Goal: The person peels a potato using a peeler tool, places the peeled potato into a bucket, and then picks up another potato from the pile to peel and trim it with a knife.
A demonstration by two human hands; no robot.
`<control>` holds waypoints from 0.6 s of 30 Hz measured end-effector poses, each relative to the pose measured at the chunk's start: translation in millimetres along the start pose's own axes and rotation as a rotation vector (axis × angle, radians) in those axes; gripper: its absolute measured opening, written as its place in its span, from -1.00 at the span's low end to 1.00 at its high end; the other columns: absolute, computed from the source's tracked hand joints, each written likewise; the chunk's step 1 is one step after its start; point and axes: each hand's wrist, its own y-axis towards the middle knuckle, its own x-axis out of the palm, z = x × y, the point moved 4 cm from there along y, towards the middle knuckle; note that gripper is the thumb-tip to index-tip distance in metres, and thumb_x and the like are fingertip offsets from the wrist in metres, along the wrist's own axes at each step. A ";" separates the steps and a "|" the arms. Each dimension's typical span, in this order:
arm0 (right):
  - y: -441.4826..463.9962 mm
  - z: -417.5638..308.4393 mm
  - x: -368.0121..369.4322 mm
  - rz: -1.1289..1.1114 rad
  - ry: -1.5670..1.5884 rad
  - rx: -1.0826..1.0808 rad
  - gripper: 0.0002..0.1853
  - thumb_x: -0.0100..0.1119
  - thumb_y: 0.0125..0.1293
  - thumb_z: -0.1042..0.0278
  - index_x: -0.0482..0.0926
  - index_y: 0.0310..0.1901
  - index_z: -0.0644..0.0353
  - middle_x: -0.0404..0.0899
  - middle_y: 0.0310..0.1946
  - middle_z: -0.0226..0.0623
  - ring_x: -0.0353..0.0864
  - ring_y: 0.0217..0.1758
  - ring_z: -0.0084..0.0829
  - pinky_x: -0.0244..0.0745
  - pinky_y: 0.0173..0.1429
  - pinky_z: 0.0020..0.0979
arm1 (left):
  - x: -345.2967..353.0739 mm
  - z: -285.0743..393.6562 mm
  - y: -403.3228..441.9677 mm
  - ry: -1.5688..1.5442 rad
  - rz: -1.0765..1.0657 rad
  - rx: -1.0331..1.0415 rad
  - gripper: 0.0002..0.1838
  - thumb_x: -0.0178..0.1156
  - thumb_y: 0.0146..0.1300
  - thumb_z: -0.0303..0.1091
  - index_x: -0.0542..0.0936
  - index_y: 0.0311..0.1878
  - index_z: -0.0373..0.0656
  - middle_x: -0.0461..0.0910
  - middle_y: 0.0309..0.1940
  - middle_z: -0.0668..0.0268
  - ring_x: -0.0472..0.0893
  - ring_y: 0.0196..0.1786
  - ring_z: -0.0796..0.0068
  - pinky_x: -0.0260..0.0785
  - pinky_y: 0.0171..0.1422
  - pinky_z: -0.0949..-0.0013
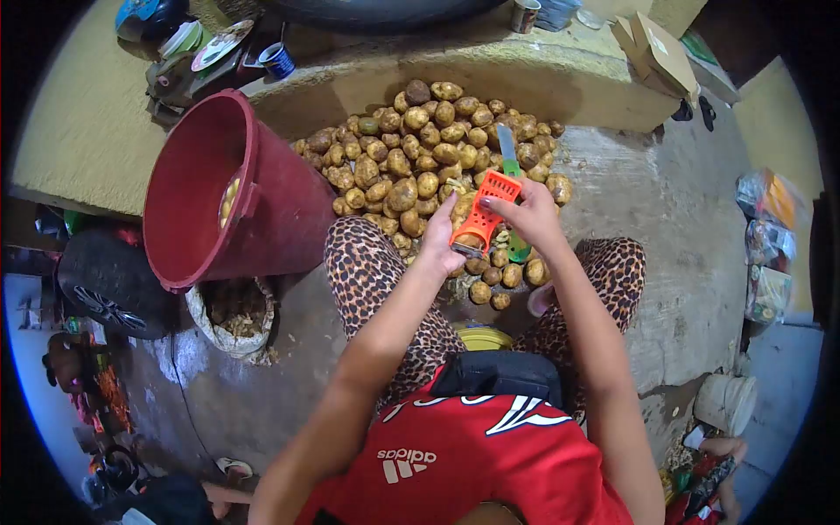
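My right hand [534, 214] is closed on an orange peeler [492, 203] with a perforated, grater-like body and a metal blade at its lower end. My left hand [440, 241] is curled at that lower end, where a brown potato [472, 240] shows through the frame; most of this potato is hidden. A knife [507, 144] with a green handle extends beyond my right hand; whether the hand holds it too, I cannot tell. Behind and below both hands spreads a large heap of potatoes [402, 194], with several smaller ones between my feet.
At left a big dark-red bucket [199, 254] leans tilted, pale potatoes inside. Below it stands a white sack [201, 317] of peelings. A concrete ledge [367, 74] bounds the heap, carrying a blue mug [276, 61] and a cardboard box [658, 52]. A yellow container [484, 338] sits between my legs.
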 end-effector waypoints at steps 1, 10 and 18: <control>2.2 3.2 -2.7 0.014 0.010 0.017 -0.84 0.24 0.10 0.42 0.55 -0.32 0.31 0.61 -0.42 -0.38 0.55 -0.39 -0.65 0.47 -0.26 -0.56 | -1.9 -0.4 3.0 0.023 -0.004 0.018 -0.51 -0.16 0.32 0.01 0.38 0.08 -0.21 0.51 -0.09 0.17 0.54 -0.06 0.30 0.42 0.03 0.16; 75.8 34.6 -124.6 0.410 -0.072 -0.054 -0.80 0.22 0.15 0.35 0.56 -0.25 0.28 0.61 -0.43 -0.35 0.58 -0.45 -0.61 0.49 -0.43 -0.56 | -4.7 10.7 32.9 0.046 -0.024 -0.008 -0.54 -0.15 0.31 -0.07 0.38 0.07 -0.26 0.52 -0.10 0.07 0.54 -0.08 0.11 0.38 0.07 -0.07; 78.6 6.4 -83.4 0.180 0.208 0.027 -0.81 0.23 0.14 0.37 0.55 -0.24 0.25 0.61 -0.39 -0.31 0.61 -0.35 -0.52 0.55 -0.28 -0.49 | 19.7 45.2 58.7 0.152 -0.098 -0.096 -0.48 -0.14 0.29 0.07 0.39 0.09 -0.15 0.51 -0.07 0.08 0.55 -0.09 0.12 0.45 -0.09 -0.03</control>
